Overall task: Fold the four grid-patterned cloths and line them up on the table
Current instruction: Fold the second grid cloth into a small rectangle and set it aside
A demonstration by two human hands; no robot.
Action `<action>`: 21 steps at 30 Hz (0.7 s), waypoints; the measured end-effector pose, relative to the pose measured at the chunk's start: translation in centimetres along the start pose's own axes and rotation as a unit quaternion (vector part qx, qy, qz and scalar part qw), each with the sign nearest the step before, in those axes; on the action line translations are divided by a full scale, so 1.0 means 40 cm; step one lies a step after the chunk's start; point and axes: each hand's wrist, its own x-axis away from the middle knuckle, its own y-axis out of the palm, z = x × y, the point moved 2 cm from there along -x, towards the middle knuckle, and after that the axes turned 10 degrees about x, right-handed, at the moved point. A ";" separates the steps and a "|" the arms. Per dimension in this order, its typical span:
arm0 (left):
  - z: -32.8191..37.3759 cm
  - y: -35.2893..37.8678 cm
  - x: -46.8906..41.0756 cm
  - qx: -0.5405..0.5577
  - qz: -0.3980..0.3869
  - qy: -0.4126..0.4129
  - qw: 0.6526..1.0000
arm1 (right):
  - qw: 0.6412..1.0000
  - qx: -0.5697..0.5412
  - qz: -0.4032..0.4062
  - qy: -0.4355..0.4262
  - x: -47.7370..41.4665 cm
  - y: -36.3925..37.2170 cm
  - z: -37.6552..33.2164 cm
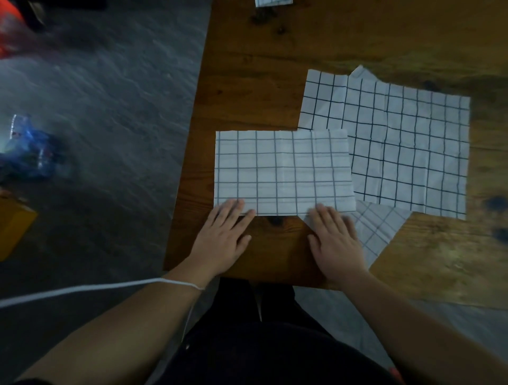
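two flat palms on one half-folded cloth [283,171]: left grip [224,236] and right grip [336,241] lie with fingers straight and apart, clamped on nothing, pressing the cloth's near edge onto the surface [247,82]. this cloth sits toward the surface's near left, its right end lapping over an open cloth [406,148] spread to the right. a third cloth's corner [382,230] pokes out beneath the right grip. likely risks: the next fold may drag the open cloth along, since the two overlap. the right grip could catch the third corner and pull it askew. thin fabric with creases may slip layer on layer, so edges end up uneven. the near edge lies not far from the surface's front lip, so a slide toward the body could drop it. surface is dark knotty wood; a scrap of grid cloth [272,2] shows at the far edge. floor [110,110] is grey, with a blue plastic item [27,154] and a yellow box [11,225] lying on it.
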 end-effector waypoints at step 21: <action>0.083 0.013 -0.025 0.014 -0.040 0.024 0.999 | 0.999 -0.013 -0.008 0.050 0.029 -0.018 0.104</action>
